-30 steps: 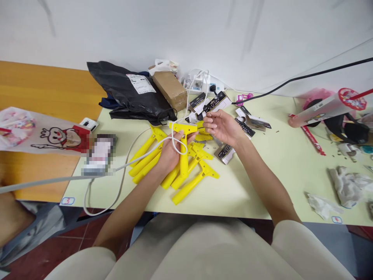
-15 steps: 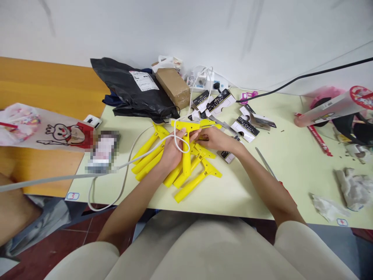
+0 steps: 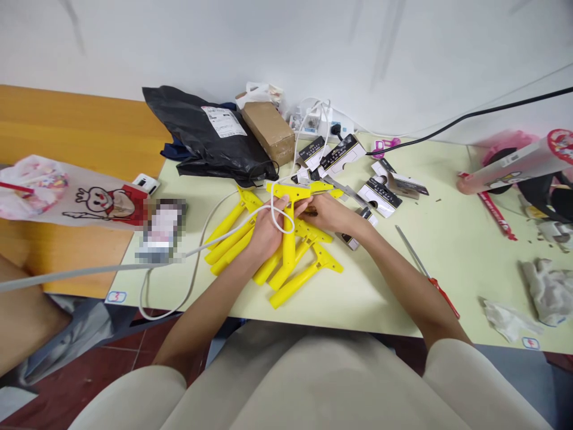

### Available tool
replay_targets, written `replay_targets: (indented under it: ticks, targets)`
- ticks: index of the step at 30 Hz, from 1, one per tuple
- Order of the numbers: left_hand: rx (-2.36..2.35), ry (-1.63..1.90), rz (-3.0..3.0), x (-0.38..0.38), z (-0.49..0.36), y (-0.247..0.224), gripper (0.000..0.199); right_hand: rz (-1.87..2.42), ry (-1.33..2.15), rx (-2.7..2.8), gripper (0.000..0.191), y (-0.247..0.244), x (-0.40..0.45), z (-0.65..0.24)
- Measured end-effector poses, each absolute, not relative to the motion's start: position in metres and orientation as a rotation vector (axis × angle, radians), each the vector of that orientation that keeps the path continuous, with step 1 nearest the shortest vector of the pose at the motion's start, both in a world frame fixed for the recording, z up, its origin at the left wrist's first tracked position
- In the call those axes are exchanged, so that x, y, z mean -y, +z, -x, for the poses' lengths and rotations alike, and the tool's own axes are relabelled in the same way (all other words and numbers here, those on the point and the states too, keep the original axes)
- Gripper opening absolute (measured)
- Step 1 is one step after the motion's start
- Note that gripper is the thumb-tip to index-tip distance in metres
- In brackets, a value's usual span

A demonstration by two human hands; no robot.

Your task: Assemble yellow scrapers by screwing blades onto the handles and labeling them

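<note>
Packaging cards (image 3: 379, 197) beside yellow plastic T-handles (image 3: 304, 283)

A small white sticker (image 3: 116, 297) on the table (image 3: 358, 298) seems to bear a red 3, and another (image 3: 530, 343) a red 4. Print on the black bag's shipping label (image 3: 224, 122) and the packaging cards (image 3: 340, 154) is too small to read.

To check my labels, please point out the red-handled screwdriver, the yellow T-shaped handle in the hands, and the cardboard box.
red-handled screwdriver (image 3: 445, 298), head view, on the red handle
yellow T-shaped handle (image 3: 289, 251), head view, on the long stem
cardboard box (image 3: 268, 132), head view, on the top face
</note>
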State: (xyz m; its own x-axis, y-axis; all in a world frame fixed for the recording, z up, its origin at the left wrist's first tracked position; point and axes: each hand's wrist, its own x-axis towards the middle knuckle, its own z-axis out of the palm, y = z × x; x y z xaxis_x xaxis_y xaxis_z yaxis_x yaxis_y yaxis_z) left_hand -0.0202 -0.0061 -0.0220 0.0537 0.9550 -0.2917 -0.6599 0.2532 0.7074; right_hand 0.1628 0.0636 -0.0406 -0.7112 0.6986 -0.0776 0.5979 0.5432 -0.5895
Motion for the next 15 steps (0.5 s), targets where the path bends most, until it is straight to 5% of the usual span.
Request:
replay_targets:
  ticks: [15]
  targets:
    - [-0.847,1.284,-0.496,0.006,0.02,-0.026,0.029,1.131,0.841,2.639,0.018,-0.051,-0.065,-0.155]
